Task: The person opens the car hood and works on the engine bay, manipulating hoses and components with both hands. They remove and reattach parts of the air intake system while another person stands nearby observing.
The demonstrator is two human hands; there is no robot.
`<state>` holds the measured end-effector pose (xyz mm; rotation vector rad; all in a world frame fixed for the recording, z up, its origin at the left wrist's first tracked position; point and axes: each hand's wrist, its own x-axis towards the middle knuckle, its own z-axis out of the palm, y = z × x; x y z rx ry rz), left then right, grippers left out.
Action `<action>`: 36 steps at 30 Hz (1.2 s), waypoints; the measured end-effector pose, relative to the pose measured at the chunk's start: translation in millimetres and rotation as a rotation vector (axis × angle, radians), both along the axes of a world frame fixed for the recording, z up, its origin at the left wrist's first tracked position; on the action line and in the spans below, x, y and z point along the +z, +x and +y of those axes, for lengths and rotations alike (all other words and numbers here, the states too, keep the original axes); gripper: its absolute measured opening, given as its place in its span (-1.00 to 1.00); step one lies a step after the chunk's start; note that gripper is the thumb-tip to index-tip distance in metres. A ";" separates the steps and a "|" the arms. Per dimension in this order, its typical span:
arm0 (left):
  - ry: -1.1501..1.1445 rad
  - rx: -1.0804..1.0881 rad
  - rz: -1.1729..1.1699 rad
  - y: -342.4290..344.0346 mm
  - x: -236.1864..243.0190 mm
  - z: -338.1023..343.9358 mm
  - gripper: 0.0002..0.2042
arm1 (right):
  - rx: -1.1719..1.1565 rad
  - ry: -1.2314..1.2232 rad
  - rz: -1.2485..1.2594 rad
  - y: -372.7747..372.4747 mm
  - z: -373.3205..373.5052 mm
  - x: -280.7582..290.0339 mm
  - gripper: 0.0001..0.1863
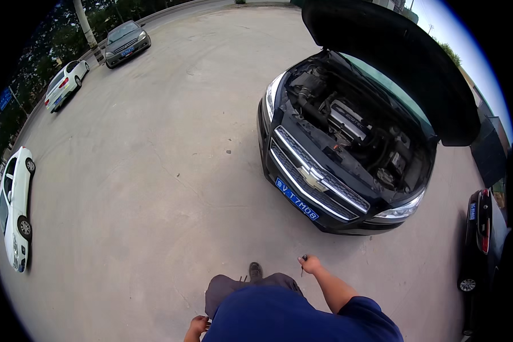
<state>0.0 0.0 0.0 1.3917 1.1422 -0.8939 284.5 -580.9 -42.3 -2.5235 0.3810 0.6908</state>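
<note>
My right hand is held out in front of me, closed around a small dark object with a thin part hanging below the fingers; its kind is too small to make out. It is nearest to the front bumper of a black car, apart from it. The car's hood stands raised, baring the engine with its silver cover. Low at my left side, my left hand has its fingers curled beside my trouser leg. Small pale, thin shapes show at those fingers, too small to name.
Pale concrete ground stretches around me. A white car stands at the far left, with another white car and a grey car beyond it near a pole. At the right is a dark car.
</note>
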 end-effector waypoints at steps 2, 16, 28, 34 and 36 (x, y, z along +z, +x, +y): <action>-0.019 -0.011 0.116 40.2 -7.5 -0.5 -0.77 | 0.060 0.041 -0.093 115.4 55.9 65.5 -0.43; 0.227 0.042 -0.049 658.0 -52.7 252.2 -0.83 | -0.452 0.312 -0.416 589.2 180.3 170.5 -0.56; 0.406 -0.216 -0.563 1301.2 51.6 261.7 -0.78 | -1.056 0.392 -0.758 957.3 123.3 193.6 -0.69; 0.186 -0.635 -0.211 1335.5 27.3 198.3 -0.79 | -1.108 0.090 -0.566 1095.3 41.7 113.5 -0.62; 0.083 -0.632 -0.277 1350.9 15.4 221.2 -0.75 | -1.127 0.035 -0.477 1133.3 32.9 104.3 -0.57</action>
